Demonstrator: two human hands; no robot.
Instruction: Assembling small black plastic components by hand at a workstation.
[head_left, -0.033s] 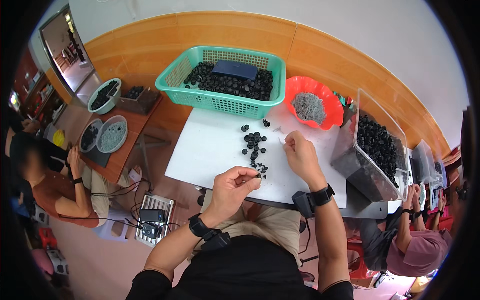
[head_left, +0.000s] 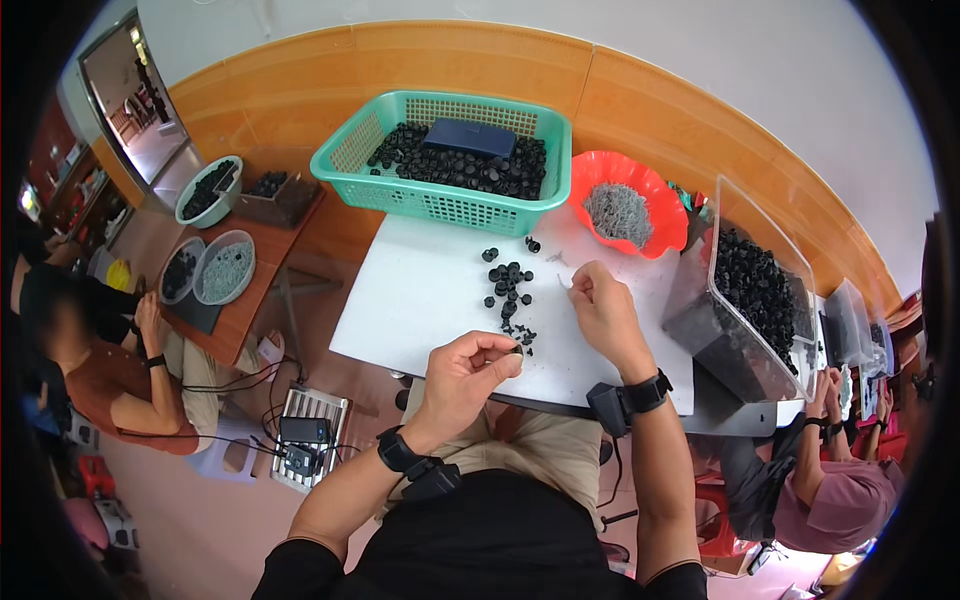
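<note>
My left hand (head_left: 468, 372) is at the near edge of the white tabletop (head_left: 420, 300). Its fingers (head_left: 508, 352) are pinched together on a small black round cap (head_left: 517, 349). My right hand (head_left: 603, 312) rests on the tabletop a little to the right. Its fingers (head_left: 578, 285) are curled close together and seem to hold a tiny thin grey piece, but it is too small for me to be sure.

Between my hands and the far edge lies a loose pile of small black caps (head_left: 508, 290).

At the far edge sits a green plastic basket with holes in its sides (head_left: 350, 160). It is full of black caps, and a dark blue flat box (head_left: 470, 137) lies on top of them. Just to its right, at the far right corner, is a red plastic bowl with a wavy rim (head_left: 590, 175). It holds a heap of little grey pieces (head_left: 618, 212). At the right edge stands a clear plastic box (head_left: 760, 250), tilted toward me, filled with more black caps.
</note>
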